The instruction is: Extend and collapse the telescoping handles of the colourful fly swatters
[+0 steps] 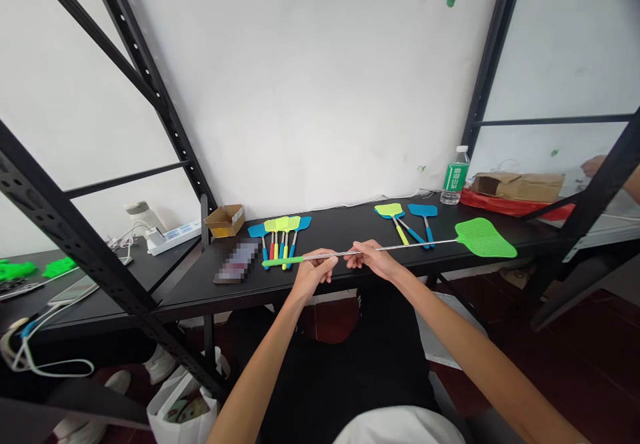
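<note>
A green fly swatter (486, 238) with a long, drawn-out metal rod lies crosswise in my two hands, above the front of the black table. My left hand (316, 269) is closed round the rod close to the green handle. Further right, my right hand (371, 258) pinches the same rod nearer its middle. Its mesh head points right. Behind my left hand lies a fanned group of several short yellow and blue fly swatters (283, 224). Behind my right hand are a yellow fly swatter (389, 210) over a blue one, and another blue fly swatter (423, 211).
A pixelated phone (238, 261) and a small open cardboard box (225, 221) sit at the left. At the back right stands a water bottle (455, 176), beside a larger cardboard box (520, 186) on red plastic. Black shelf posts (165, 111) frame both sides.
</note>
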`<state>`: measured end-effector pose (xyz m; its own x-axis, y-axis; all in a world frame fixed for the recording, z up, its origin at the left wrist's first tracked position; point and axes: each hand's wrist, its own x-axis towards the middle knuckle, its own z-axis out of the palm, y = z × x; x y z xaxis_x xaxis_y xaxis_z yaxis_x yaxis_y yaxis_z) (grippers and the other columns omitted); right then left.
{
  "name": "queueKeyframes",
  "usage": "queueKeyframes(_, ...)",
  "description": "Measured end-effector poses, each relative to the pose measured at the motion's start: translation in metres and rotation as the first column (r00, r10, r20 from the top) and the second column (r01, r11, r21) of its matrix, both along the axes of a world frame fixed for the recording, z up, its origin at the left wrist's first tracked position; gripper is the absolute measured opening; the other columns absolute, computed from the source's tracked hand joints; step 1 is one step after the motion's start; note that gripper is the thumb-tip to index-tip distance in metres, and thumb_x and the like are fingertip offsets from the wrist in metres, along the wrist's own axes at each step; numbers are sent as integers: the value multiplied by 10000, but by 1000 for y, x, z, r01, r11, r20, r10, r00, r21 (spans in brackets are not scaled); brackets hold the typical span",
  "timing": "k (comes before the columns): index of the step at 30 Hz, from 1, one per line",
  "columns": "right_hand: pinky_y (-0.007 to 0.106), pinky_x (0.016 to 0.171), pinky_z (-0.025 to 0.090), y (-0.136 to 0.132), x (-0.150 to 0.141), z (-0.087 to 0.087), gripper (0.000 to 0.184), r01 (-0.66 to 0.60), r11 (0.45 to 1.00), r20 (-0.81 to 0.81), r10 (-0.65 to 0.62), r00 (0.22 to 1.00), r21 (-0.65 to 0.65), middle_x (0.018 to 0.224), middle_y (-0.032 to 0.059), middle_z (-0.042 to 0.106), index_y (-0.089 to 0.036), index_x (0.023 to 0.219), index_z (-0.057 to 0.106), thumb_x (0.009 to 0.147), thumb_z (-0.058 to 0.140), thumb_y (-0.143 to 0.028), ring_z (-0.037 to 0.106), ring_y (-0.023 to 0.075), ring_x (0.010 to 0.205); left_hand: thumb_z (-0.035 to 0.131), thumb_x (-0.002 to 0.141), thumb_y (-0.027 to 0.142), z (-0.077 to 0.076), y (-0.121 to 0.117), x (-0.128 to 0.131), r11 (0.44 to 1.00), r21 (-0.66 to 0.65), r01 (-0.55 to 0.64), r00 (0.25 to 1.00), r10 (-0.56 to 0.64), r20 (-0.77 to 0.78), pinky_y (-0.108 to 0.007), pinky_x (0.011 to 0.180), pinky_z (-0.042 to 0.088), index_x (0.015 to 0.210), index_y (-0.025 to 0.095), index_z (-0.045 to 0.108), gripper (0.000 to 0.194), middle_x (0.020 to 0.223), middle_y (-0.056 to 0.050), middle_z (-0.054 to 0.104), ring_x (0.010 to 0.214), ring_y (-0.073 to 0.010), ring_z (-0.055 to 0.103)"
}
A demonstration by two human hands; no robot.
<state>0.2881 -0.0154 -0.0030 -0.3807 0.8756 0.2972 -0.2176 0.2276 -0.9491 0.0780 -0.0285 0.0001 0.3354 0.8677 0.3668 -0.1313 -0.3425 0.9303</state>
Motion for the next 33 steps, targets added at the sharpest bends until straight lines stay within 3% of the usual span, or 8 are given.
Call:
queueKeyframes(5, 279, 587, 373, 0, 0, 1, 467, 5, 1000, -10, -6, 1000, -15, 643, 104, 723, -128, 772, 800, 875, 631, -551, 637, 156, 595, 689, 843, 470, -1, 0, 1, 999, -30, 19, 998, -17, 65, -203, 405, 353, 971, 150, 692, 345, 529, 44, 542, 387, -60, 403)
queueKeyframes(13, 288, 596, 378, -2, -1, 1, 445, 18, 1000, 18, -18, 1000, 12, 613, 97, 714, -131, 756, 803, 883, 626, -519, 622, 155, 573, 643, 862, 503, -1, 0, 5, 991, -95, -90, 990, 99, 101, -198, 390, 322, 643, 147, 642, 418, 433, 33, 484, 349, -54, 385)
queueKeyframes(25, 298, 612, 385, -2, 0, 1, 386, 3, 998, 15, -4, 1000, 66, 819, 140, 776, -139, 865, 818, 864, 671, -496, 642, 185, 713, 676, 821, 475, 4, 8, -6, 959, -184, -214, 962, 240, 129, -204, 392, 315, 510, 168, 549, 455, 348, 46, 399, 330, -63, 372)
queueKeyframes(33, 289, 620, 406, 1, 2, -2, 353, -20, 996, 21, 18, 1000, 86, 914, 141, 781, -154, 988, 807, 886, 664, -460, 623, 167, 728, 708, 781, 432, 6, 14, -14, 939, -208, -275, 930, 314, 189, -218, 391, 342, 463, 178, 492, 460, 373, 71, 358, 309, -37, 270)
